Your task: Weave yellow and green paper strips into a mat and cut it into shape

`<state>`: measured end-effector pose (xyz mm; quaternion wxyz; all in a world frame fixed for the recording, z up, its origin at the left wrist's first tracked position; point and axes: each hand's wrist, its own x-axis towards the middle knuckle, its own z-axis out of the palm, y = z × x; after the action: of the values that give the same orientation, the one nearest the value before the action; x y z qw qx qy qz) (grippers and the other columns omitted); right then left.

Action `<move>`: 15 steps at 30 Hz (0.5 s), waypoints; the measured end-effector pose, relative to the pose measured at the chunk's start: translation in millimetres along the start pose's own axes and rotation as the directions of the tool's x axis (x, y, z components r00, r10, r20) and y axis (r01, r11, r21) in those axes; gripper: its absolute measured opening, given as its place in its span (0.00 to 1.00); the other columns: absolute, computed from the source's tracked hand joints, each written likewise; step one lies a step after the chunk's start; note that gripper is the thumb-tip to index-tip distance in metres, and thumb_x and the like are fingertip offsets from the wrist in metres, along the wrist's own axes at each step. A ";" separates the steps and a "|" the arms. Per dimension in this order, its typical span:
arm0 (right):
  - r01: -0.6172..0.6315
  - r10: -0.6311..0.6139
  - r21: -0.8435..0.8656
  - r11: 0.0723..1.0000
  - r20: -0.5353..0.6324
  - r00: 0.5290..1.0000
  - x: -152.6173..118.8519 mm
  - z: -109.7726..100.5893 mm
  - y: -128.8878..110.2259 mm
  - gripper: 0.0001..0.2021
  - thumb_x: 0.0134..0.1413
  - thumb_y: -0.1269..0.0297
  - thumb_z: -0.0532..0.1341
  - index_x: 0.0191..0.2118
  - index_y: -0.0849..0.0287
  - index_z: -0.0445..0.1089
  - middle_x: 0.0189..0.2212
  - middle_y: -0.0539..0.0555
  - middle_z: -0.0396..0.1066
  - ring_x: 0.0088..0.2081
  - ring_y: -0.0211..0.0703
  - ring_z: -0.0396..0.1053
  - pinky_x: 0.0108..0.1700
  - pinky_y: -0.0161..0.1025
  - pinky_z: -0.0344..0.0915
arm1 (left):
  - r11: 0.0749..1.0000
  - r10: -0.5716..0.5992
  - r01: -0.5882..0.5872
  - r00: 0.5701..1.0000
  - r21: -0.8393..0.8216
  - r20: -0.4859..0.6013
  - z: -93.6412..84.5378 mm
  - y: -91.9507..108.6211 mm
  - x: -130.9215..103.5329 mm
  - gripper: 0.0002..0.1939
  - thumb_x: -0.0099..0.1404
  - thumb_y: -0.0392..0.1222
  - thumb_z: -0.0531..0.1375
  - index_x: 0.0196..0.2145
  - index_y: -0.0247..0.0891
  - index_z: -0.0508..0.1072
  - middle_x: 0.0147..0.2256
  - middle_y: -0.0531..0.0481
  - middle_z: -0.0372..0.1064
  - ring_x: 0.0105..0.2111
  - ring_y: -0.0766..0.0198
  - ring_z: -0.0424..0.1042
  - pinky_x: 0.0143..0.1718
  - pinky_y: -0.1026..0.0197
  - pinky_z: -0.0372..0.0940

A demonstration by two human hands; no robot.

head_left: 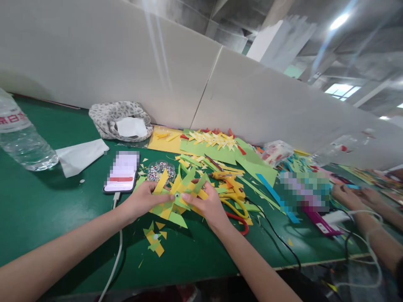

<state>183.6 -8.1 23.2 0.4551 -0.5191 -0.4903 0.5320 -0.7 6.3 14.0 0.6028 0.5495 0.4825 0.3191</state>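
Between my hands, above the green table, is a woven yellow and green paper piece (170,214) with a small googly eye near its middle. My left hand (141,202) holds its left side, with the thumb beside the eye. On the right side, my right hand (210,205) grips the same piece, its thumb also close to the eye. Behind the piece sits a clear tray of googly eyes (161,168). A yellow glue gun (231,180) and scissors with yellow and red handles (242,224) lie just right of my right hand.
A phone (122,172) with a white cable lies left, near a water bottle (25,138) and a cloth pouch (118,110). Paper scraps (156,239) lie in front. A finished-looking woven strip (214,139) rests at the back. Another person's hands (349,196) are at right.
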 end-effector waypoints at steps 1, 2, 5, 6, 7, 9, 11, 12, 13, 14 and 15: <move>-0.026 0.026 0.016 1.000 0.014 1.000 0.3 -1.8 -1.2 0.26 0.32 0.61 0.71 0.40 0.57 0.62 0.36 0.53 0.73 0.37 0.47 0.72 0.37 0.42 0.69 | 0.999 -0.020 0.021 1.000 -0.045 0.007 -1.0 1.1 -0.1 0.13 0.48 0.48 0.64 0.29 0.37 0.74 0.31 0.47 0.75 0.33 0.57 0.74 0.33 0.61 0.68; -0.045 0.045 0.033 0.998 0.013 0.999 0.7 -4.5 -2.4 0.28 0.32 0.61 0.71 0.42 0.56 0.61 0.35 0.53 0.73 0.36 0.47 0.72 0.34 0.41 0.69 | 0.994 -0.041 0.041 0.999 -0.099 0.007 -2.7 2.4 -0.1 0.13 0.48 0.47 0.65 0.30 0.37 0.74 0.32 0.47 0.76 0.34 0.57 0.74 0.34 0.60 0.68; -0.018 0.019 0.022 1.000 -0.064 0.998 1.8 -17.0 -3.7 0.28 0.36 0.56 0.69 0.44 0.56 0.58 0.31 0.51 0.71 0.31 0.44 0.72 0.29 0.38 0.68 | 0.955 -0.105 0.087 0.993 -0.282 -0.048 -11.0 7.4 1.8 0.16 0.47 0.45 0.67 0.34 0.37 0.73 0.33 0.46 0.76 0.34 0.56 0.75 0.35 0.59 0.70; 0.011 -0.013 -0.028 1.000 -0.095 0.995 1.9 -21.8 -2.9 0.26 0.38 0.54 0.68 0.43 0.56 0.59 0.29 0.50 0.70 0.30 0.43 0.71 0.28 0.38 0.67 | 0.936 -0.134 0.104 0.989 -0.335 -0.068 -14.5 9.0 3.0 0.17 0.47 0.45 0.67 0.35 0.37 0.73 0.34 0.45 0.76 0.34 0.56 0.75 0.34 0.59 0.71; 0.040 -0.053 -0.112 0.993 -0.110 0.993 1.7 -26.1 -1.3 0.24 0.40 0.53 0.66 0.42 0.56 0.60 0.28 0.50 0.69 0.28 0.42 0.70 0.28 0.38 0.66 | 0.923 -0.161 0.105 0.979 -0.370 -0.124 -18.1 10.4 4.4 0.18 0.47 0.46 0.67 0.36 0.37 0.72 0.35 0.45 0.76 0.33 0.56 0.75 0.32 0.60 0.71; 0.100 -0.139 -0.351 0.931 -0.087 0.986 0.5 -31.7 3.8 0.19 0.42 0.50 0.64 0.36 0.57 0.65 0.26 0.50 0.68 0.27 0.41 0.68 0.28 0.38 0.64 | 0.907 -0.167 0.073 0.967 -0.414 -0.194 -24.2 11.9 7.5 0.18 0.48 0.45 0.67 0.36 0.37 0.71 0.38 0.44 0.75 0.36 0.56 0.75 0.32 0.62 0.71; 0.164 -0.215 -0.602 0.782 -0.014 0.976 -1.0 -31.2 10.1 0.17 0.44 0.47 0.62 0.32 0.57 0.67 0.27 0.52 0.68 0.29 0.43 0.66 0.29 0.39 0.63 | 0.904 -0.171 0.056 0.956 -0.423 -0.239 -27.6 11.8 10.0 0.17 0.48 0.45 0.66 0.36 0.37 0.71 0.39 0.45 0.74 0.39 0.56 0.74 0.31 0.65 0.71; 0.192 -0.244 -0.706 0.682 0.028 0.969 -1.5 -28.9 13.0 0.19 0.44 0.45 0.61 0.32 0.57 0.68 0.29 0.54 0.68 0.31 0.44 0.66 0.31 0.40 0.62 | 0.907 -0.164 0.050 0.956 -0.418 -0.243 -28.1 11.1 10.8 0.16 0.49 0.45 0.66 0.35 0.38 0.70 0.40 0.46 0.74 0.40 0.57 0.74 0.30 0.66 0.71; 0.210 -0.264 -0.789 0.577 0.063 0.963 -1.7 -25.7 15.4 0.21 0.43 0.42 0.60 0.32 0.57 0.68 0.31 0.55 0.68 0.33 0.46 0.66 0.33 0.42 0.62 | 0.911 -0.156 0.044 0.957 -0.409 -0.243 -27.9 10.3 11.1 0.16 0.49 0.46 0.66 0.35 0.38 0.70 0.39 0.47 0.74 0.40 0.57 0.74 0.29 0.67 0.70; 0.222 -0.275 -0.849 0.480 0.094 0.957 -1.6 -21.9 17.2 0.24 0.41 0.40 0.60 0.34 0.57 0.68 0.34 0.56 0.67 0.36 0.49 0.66 0.34 0.44 0.63 | 0.917 -0.142 0.039 0.962 -0.398 -0.234 -27.3 9.3 11.2 0.15 0.50 0.46 0.65 0.35 0.39 0.70 0.38 0.47 0.75 0.39 0.58 0.74 0.29 0.67 0.70; 0.230 -0.276 -0.888 0.399 0.123 0.953 -1.0 -18.2 18.2 0.27 0.39 0.37 0.60 0.35 0.57 0.68 0.36 0.57 0.67 0.39 0.52 0.65 0.36 0.45 0.63 | 0.921 -0.126 0.032 0.967 -0.387 -0.221 -26.2 8.3 10.9 0.15 0.50 0.46 0.65 0.35 0.39 0.71 0.38 0.47 0.75 0.39 0.58 0.74 0.30 0.67 0.71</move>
<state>202.2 -10.1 5.6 0.1980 -0.6111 -0.7590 0.1061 -20.3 27.2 21.3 0.6472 0.3591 0.5030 0.4462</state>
